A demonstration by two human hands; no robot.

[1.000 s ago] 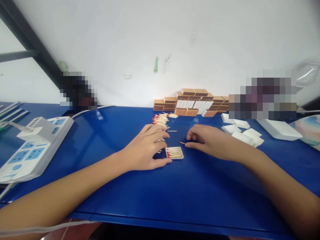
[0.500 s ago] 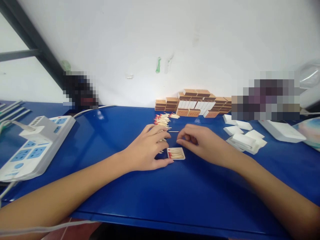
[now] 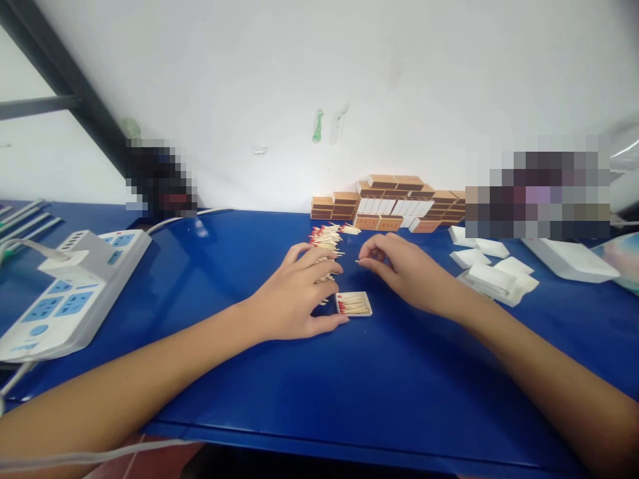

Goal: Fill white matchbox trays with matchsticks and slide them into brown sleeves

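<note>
My left hand (image 3: 299, 293) rests on the table with its fingers curved over part of a pile of red-tipped matches (image 3: 325, 234). Its thumb and index finger steady the left end of a small white matchbox tray (image 3: 369, 304), which holds a layer of matches (image 3: 353, 305), heads to the left. Behind the tray and to its right, my right hand (image 3: 392, 263) is closed in a pinch. A pale match end (image 3: 357, 261) shows at its fingertips; the rest of that match is hidden.
Stacked brown matchboxes (image 3: 384, 223) stand against the wall. Several white trays (image 3: 516, 266) lie loosely at the right, near a larger white box (image 3: 572, 261). A power strip (image 3: 70, 293) with a plugged-in cable sits at the left.
A single match that lay on the table between my hands is now in my right hand's pinch. That hand has shifted slightly; my left hand stays at the tray.
</note>
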